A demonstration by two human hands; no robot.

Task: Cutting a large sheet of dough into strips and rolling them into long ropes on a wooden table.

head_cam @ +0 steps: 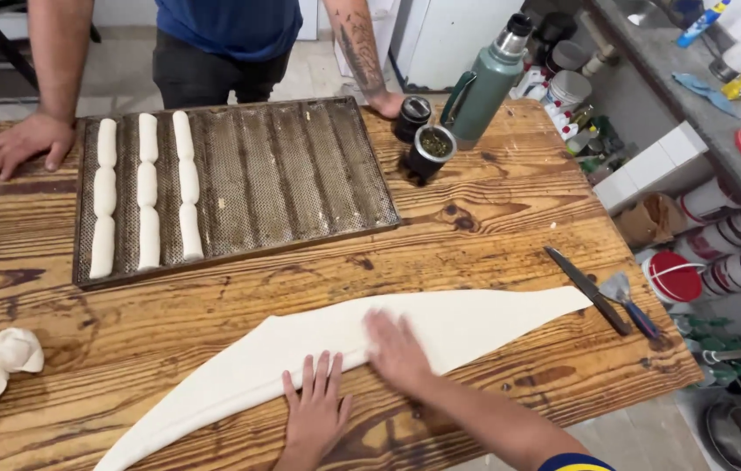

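We press both palms flat, fingers spread and gripping nothing, on a long sheet of dough [440,331] — left hand [314,410] at its near edge, right hand [396,349] just beyond. Right of our hands lie a knife [588,290] and scraper [628,301]. Farther off sits a ridged tray [300,170] — another person's hands rest beside it.

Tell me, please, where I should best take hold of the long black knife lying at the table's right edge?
Probably grip the long black knife at its lower end, coming from the table's near right corner: it lies flat and diagonal beside the small blue-handled scraper, clear of the dough sheet.
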